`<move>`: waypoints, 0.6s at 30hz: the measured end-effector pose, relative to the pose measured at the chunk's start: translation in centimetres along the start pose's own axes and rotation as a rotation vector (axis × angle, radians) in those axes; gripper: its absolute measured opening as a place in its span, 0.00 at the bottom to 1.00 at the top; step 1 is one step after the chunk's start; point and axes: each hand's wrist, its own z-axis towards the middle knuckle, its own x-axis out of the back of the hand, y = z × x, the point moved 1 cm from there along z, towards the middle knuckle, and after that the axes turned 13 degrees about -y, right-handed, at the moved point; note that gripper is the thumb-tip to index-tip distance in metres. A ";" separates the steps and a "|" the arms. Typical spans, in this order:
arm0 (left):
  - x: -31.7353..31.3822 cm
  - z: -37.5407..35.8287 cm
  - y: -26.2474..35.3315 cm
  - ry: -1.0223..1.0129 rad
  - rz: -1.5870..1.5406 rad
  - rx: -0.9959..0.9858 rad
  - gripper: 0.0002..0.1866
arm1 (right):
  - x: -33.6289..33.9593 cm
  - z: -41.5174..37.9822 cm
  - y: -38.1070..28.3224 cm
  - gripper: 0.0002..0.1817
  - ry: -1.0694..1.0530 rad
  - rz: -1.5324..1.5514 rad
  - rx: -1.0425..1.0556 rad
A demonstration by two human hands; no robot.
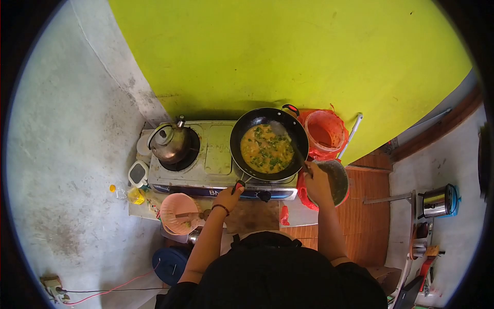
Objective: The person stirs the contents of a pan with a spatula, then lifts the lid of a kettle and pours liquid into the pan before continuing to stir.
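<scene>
A black wok (237,138) sits on the right burner of a gas stove, with a yellow egg-like mixture flecked with green pieces (265,154) inside. My left hand (228,199) is closed around the wok's near handle (238,186). My right hand (318,184) grips the dark handle of a spatula (297,154). The spatula's blade rests at the upper right of the mixture, partly sunk in it. The wok's far handle (290,109), with red on it, points toward the wall.
A metal kettle (171,146) stands on the left burner of the stove (216,177). Right of the wok are a red-lined bucket (329,126) and a grey pot (337,180). A pink basket (177,206), a wooden board (252,216) and a bottle (135,195) lie in front.
</scene>
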 end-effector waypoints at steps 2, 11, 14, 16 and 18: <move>-0.2 0.4 -0.4 -0.001 -0.022 -0.016 0.38 | 1.3 0.4 -0.8 0.19 0.013 -0.091 -0.152; -0.3 0.3 -0.2 0.039 -0.006 -0.011 0.38 | -1.0 6.5 5.1 0.18 -0.038 -0.142 -0.114; -0.1 0.1 0.1 0.007 0.007 -0.003 0.38 | -2.8 8.1 5.2 0.19 -0.030 -0.157 -0.042; -0.1 0.1 0.0 -0.007 -0.016 -0.003 0.37 | -3.5 8.2 4.4 0.18 -0.043 -0.149 0.010; -0.3 0.4 -0.4 0.042 -0.025 -0.038 0.34 | -3.9 8.3 3.5 0.17 -0.082 -0.118 0.063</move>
